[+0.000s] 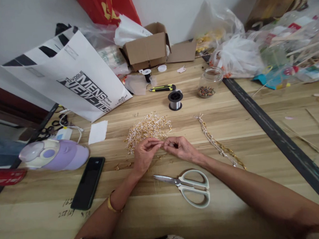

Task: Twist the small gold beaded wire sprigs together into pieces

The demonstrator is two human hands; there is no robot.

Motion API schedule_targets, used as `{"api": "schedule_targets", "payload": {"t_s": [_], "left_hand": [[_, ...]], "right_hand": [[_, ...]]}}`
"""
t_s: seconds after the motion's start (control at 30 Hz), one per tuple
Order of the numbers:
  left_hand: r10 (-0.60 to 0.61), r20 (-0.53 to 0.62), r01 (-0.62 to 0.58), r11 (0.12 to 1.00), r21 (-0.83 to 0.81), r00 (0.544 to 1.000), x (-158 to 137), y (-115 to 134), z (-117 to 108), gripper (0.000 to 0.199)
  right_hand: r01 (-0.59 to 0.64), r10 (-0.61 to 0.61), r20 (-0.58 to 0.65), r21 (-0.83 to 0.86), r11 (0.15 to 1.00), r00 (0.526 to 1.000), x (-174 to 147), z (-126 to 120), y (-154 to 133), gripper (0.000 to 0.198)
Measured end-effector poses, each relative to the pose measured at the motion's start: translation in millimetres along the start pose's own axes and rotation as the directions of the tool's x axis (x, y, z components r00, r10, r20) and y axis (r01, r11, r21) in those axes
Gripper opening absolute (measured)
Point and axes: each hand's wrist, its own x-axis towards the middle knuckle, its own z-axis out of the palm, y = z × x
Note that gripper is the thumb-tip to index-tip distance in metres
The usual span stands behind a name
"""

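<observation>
My left hand and my right hand meet fingertip to fingertip over the wooden table. Both are closed in a pinch; whatever lies between the fingers is too small to make out. Just beyond them spreads a pile of gold and clear beads. A thin beaded strand lies by my left wrist and runs under the hands. Scissors with pale handles rest in front of me, blades pointing left. Right of my right hand lie silver and gold chains.
At the back stand a wire spool, a yellow-black cutter, a glass jar of beads and a cardboard box. A phone, a purple bottle and a white paper bag are on the left. A black strip crosses the right.
</observation>
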Motion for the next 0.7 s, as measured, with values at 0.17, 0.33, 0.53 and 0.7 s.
{"api": "schedule_targets", "payload": {"t_s": [0.17, 0.33, 0.53, 0.7], "left_hand": [[0.009, -0.008, -0.009, 1.000, 0.011, 1.000, 0.0, 0.3, 0.5, 0.014], [0.012, -0.007, -0.012, 1.000, 0.004, 1.000, -0.1, -0.7, 0.2, 0.013], [0.027, -0.011, -0.027, 0.999, 0.022, 1.000, 0.4, -1.9, -0.2, 0.013], [0.021, -0.016, -0.020, 0.999, 0.029, 1.000, 0.4, -0.9, 0.1, 0.013]], "right_hand": [[-0.004, 0.004, 0.006, 0.005, 1.000, 1.000, -0.3, 0.2, 0.4, 0.018], [-0.012, 0.012, 0.012, 0.013, 1.000, 1.000, -0.3, -0.3, 0.1, 0.017], [-0.005, 0.005, 0.016, 0.009, 1.000, 1.000, -0.8, -0.7, -1.4, 0.016], [-0.002, 0.002, 0.028, 0.011, 1.000, 1.000, -0.9, -0.8, -1.4, 0.018]]}}
